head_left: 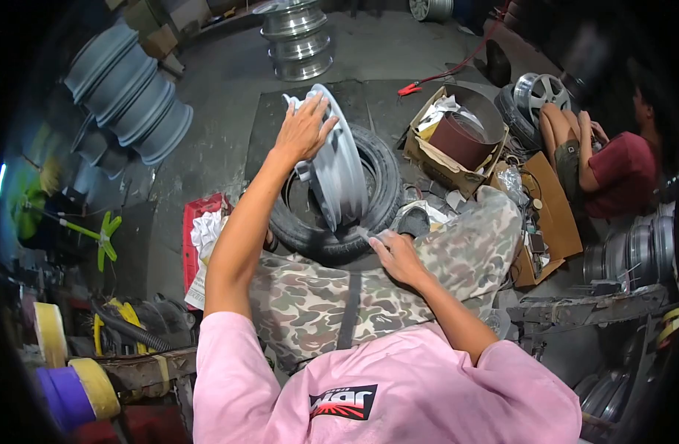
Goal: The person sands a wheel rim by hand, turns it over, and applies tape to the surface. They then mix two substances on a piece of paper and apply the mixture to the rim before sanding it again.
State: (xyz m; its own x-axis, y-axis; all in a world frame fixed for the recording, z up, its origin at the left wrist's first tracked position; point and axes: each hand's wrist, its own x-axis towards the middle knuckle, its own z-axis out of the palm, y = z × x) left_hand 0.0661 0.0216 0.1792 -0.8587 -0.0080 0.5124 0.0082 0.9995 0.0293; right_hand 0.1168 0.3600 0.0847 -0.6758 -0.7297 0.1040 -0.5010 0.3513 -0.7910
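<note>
A grey wheel rim (pixel 338 174) stands tilted on edge inside a black tire (pixel 310 235) that lies flat on the floor before me. My left hand (pixel 306 129) grips the rim's upper edge, with the fingers laid over it. Low beside the tire, my right hand (pixel 400 259) is closed, thumb and fingers pinching a small pale-grey piece (pixel 365 234) near the rim's lower end. That piece is too small to identify; it looks like a folded scrap. My camouflage-covered lap (pixel 302 296) is just behind the tire.
Stacked grey rims (pixel 132 96) stand left, shiny rims (pixel 295 44) ahead. Right are a cardboard box (pixel 443 166) with a brown abrasive roll (pixel 469 140) and an open carton (pixel 558 214). A red crate (pixel 195 214) sits left. A seated person (pixel 620 174) is at right near another wheel.
</note>
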